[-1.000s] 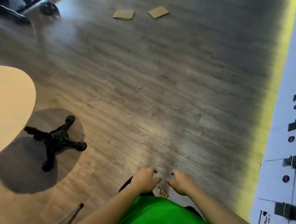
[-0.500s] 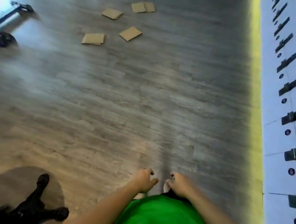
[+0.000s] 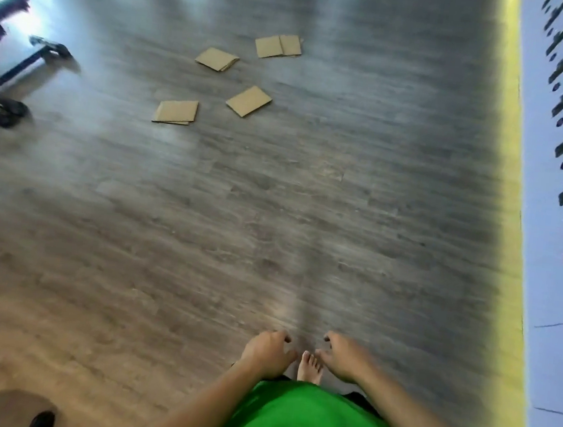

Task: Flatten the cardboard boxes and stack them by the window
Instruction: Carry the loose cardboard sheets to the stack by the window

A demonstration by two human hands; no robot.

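Brown cardboard is lying flat on the wood floor (image 3: 273,212) up ahead, and every piece is looking pressed down. Nearest is one flattened box (image 3: 175,111), showing doubled layers along its near edge. Just to its right, a second piece (image 3: 249,101) is sitting turned at an angle. Beyond those, a third piece (image 3: 217,59) is resting with its layers slightly fanned, and farthest off a pair of pieces (image 3: 278,46) is lying side by side, edges touching. All of them are well apart from the hands.

Down low, the left hand (image 3: 266,351) and right hand (image 3: 345,360) are hanging in front of a green shirt (image 3: 304,422), fingers loosely curled and gripping nothing. A bare foot (image 3: 310,367) is showing between them.

A broad stretch of bare floor is lying between the person and the cardboard. On the right, a yellow strip (image 3: 508,235) is running along the foot of a white wall (image 3: 552,170) with dark fittings. On the left, a black wheeled frame (image 3: 7,83) is standing in bright light.
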